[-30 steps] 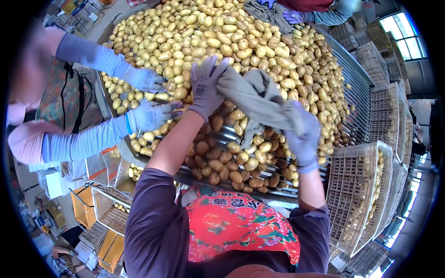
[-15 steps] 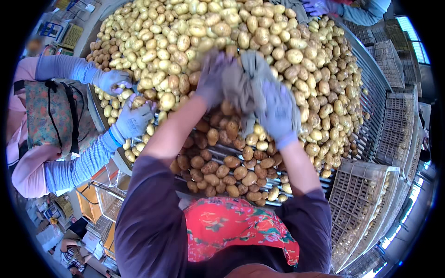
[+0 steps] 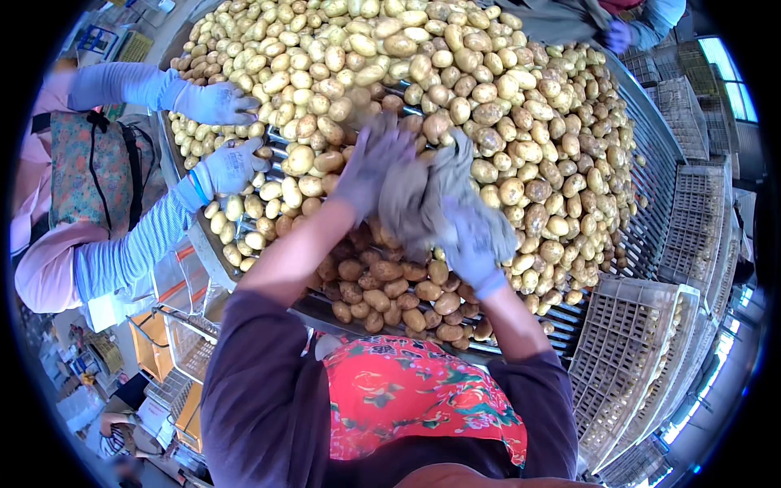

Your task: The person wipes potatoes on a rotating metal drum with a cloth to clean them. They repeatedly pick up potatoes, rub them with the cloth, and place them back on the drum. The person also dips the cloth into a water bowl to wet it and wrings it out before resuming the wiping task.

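Observation:
A heap of yellow and brown potatoes [image 3: 521, 122] covers a slatted metal roller table [image 3: 651, 220]. My left hand [image 3: 374, 167], in a purple-grey glove, lies over the potatoes with its fingers stretched forward, a little smeared by motion. Bunched up beside it is a damp grey cloth [image 3: 419, 195]. Gloved as well, my right hand [image 3: 472, 244] grips the right part of that cloth, which hides most of its fingers. Browner potatoes [image 3: 399, 293] lie between my forearms, close to my red flowered apron [image 3: 415, 390].
At the left a co-worker's two gloved hands [image 3: 228, 167] rest at the heap's edge. Another person's gloved hand [image 3: 618, 37] shows at the far right. Plastic crates [image 3: 626, 350] stand along the right side; orange and white crates [image 3: 154, 346] are at the lower left.
Both my hands and the cloth have shifted nearer to me. Bare rollers now show beyond them. The co-worker's hands at the left have let go of potatoes and spread apart.

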`<state>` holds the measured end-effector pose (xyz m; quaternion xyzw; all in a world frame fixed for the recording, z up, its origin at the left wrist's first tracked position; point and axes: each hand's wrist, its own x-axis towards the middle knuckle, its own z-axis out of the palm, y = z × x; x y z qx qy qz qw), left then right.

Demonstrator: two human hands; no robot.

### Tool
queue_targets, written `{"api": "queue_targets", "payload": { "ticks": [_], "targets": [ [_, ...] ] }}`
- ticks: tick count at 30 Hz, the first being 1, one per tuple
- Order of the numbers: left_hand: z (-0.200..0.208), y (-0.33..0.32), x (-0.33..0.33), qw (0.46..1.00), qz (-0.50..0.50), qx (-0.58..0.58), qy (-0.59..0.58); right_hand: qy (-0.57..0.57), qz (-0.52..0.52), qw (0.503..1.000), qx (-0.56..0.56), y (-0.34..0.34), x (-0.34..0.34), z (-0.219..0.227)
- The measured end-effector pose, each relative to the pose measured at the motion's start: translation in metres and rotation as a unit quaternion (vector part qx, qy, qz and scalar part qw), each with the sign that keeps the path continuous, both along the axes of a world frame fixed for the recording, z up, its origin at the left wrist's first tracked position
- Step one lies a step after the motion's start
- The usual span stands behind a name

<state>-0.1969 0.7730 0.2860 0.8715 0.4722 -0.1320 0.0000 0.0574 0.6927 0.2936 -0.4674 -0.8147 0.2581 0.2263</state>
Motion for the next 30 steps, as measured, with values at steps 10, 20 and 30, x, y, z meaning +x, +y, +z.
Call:
{"api": "queue_targets", "payload": {
  "ticks": [10, 20, 30],
  "targets": [
    [-0.053, 0.025, -0.004, 0.986, 0.104, 0.115, -0.063, -0.236, -0.013, 0.971, -0.019, 0.032, -0.056, 0.024],
    [0.002, -0.222, -0.048, 0.973, 0.078, -0.035, -0.214, -0.229, 0.159, 0.958, -0.072, -0.11, -0.007, 0.059],
    [-0.016, -0.121, 0.023, 0.99, 0.133, -0.044, 0.009, -0.191, 0.047, 0.97, 0.146, -0.043, -0.023, -0.012]
  ]
}}
